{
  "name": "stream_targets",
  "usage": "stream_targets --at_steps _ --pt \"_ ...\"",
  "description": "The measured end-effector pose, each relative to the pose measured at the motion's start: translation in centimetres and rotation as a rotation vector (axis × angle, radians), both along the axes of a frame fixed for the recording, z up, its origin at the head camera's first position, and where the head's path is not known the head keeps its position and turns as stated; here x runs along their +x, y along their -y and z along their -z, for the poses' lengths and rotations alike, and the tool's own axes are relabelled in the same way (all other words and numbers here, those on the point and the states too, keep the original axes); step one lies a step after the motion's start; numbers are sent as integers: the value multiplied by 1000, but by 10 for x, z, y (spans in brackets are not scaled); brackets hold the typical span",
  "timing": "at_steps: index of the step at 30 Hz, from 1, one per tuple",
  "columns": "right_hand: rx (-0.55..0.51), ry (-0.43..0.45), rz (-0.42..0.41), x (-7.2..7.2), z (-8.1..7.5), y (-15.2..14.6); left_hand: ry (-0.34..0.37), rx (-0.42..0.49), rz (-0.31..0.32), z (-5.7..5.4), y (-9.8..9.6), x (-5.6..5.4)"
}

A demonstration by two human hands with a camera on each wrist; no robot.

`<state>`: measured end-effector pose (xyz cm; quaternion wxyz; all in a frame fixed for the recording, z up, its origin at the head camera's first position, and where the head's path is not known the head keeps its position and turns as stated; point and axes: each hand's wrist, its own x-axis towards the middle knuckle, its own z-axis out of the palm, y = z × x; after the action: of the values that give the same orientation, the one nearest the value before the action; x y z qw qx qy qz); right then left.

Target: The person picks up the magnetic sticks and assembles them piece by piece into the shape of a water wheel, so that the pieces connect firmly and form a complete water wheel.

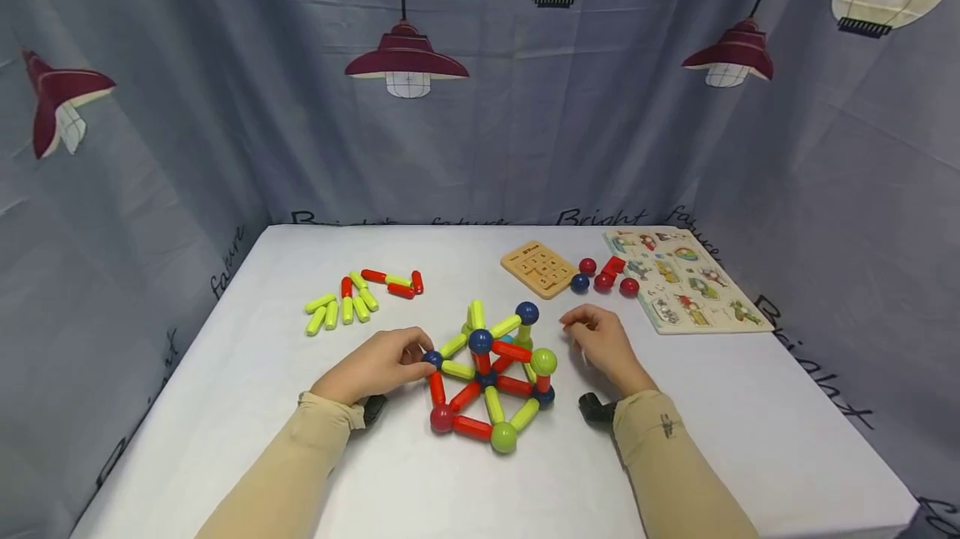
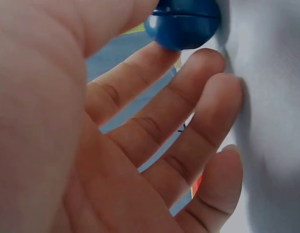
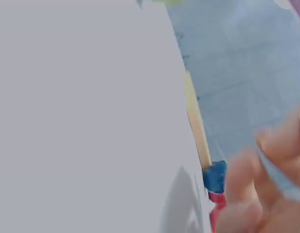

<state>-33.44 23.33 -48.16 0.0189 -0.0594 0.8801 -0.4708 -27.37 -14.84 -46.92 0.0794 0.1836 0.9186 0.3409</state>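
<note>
A built structure of balls and rods stands mid-table, with red and yellow-green rods [image 1: 472,428] between blue, red and green balls. At its left corner my left hand [image 1: 384,364] pinches a blue ball [image 2: 184,24] between thumb and index finger; the other fingers extend below it in the left wrist view. To the right of the structure, apart from it, is my right hand [image 1: 602,345]. Its fingers are loosely bent, and nothing shows between them. A green ball [image 1: 543,361] tops a red rod on the side nearest that hand.
Several loose red and yellow-green rods [image 1: 361,308] lie at the back left. Behind the right hand are a wooden number board [image 1: 538,269], a loose blue ball [image 1: 580,283], red balls [image 1: 629,287] and a red piece [image 1: 614,266]. A picture board [image 1: 686,281] lies at the back right.
</note>
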Motion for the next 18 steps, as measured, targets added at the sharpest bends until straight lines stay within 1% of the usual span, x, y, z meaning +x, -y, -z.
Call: stream_targets --at_steps 2,4,5,8,12,14,16,18 --pt "3 -70 147 -18 0 -2 -8 -1 -9 0 1 1" --pt "34 -88 218 -34 -2 -5 -12 -3 -14 -1 3 2" --pt "45 -93 228 -41 -2 -6 -12 -5 -17 -1 3 2" --pt "82 -108 223 -60 2 -8 -17 -15 -14 0 4 5" --pt "197 -163 204 -80 10 -9 -29 -10 5 3 3 5" --pt "269 -172 194 -86 11 -9 -32 -3 14 4 1 3" --pt "329 -164 176 -89 9 -7 -30 -2 11 4 0 3" --pt "344 -156 157 -88 4 -4 -26 0 4 4 0 2"
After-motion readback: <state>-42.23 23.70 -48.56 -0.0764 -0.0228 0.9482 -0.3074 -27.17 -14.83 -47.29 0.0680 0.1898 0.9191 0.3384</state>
